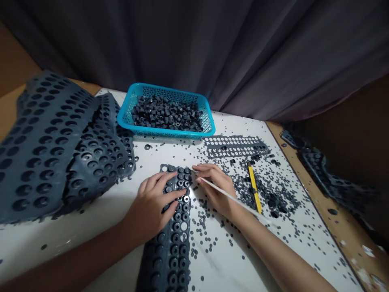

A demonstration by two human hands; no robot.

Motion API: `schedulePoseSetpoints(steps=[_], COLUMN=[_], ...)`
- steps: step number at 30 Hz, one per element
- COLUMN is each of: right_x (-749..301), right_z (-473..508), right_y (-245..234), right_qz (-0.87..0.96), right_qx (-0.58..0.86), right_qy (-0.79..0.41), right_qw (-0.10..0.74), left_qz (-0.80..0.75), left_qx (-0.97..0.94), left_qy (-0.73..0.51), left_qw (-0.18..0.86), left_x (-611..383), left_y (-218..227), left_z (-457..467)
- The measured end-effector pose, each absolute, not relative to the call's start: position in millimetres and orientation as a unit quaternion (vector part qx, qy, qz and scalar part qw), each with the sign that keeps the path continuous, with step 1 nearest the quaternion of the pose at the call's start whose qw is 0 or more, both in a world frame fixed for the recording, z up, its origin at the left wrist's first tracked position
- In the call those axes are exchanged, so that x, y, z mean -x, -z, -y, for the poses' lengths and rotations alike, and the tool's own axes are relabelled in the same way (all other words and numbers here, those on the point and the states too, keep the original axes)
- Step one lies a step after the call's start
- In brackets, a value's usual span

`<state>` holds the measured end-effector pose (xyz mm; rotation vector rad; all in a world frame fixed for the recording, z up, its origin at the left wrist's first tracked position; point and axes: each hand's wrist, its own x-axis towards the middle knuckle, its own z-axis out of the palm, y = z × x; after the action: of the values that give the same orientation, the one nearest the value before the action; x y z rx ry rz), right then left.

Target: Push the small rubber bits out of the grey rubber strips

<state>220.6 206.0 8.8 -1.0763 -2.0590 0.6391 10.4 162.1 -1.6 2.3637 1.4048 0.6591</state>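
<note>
Dark rubber strip of moulded rings (174,227) lies pinned under the flat left hand (154,202); the right hand (214,188) grips a thin white stick (231,197).

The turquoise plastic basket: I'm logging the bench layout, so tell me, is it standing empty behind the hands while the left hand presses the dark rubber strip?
Not empty: the head view shows the turquoise plastic basket filled with small dark rubber rings. It does stand behind the hands, and the left hand does press the dark rubber strip.

No readable txt, labels or nos. anywhere in view
</note>
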Motion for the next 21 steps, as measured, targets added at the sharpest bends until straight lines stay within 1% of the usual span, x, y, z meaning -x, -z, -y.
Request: schedulePoseSetpoints(steps=[4,8,12,17,19,21], right_x=[-220.8,-218.6,-219.2,-223.5,-225.0,-226.1], right_z=[-200.7,-200.3,-203.6,-209.5,-213.2,-216.9], right_y=[-10.8,-4.7,1.0,5.6,5.0,2.3], right_qz=[0.774,0.793,0.833,0.893,0.897,0.890], right_qx=[0.434,0.404,0.372,0.340,0.343,0.362], right_qy=[-0.315,-0.307,-0.247,-0.098,-0.073,-0.075], right_qw=[0.337,0.338,0.326,0.277,0.270,0.267], left_qz=[-0.492,-0.494,-0.494,-0.497,-0.497,-0.495], left_qx=[-0.826,-0.828,-0.828,-0.824,-0.823,-0.824], left_qy=[-0.227,-0.216,-0.209,-0.220,-0.223,-0.225], left_qw=[0.154,0.157,0.161,0.161,0.160,0.160], left_x=[-10.7,-10.4,-10.2,-11.0,-11.2,-11.0], left_y=[1.3,-0.2,-1.4,-1.1,-1.3,-1.8], left_z=[-162.2,-162.0,-162.0,-161.9,-161.8,-161.6])
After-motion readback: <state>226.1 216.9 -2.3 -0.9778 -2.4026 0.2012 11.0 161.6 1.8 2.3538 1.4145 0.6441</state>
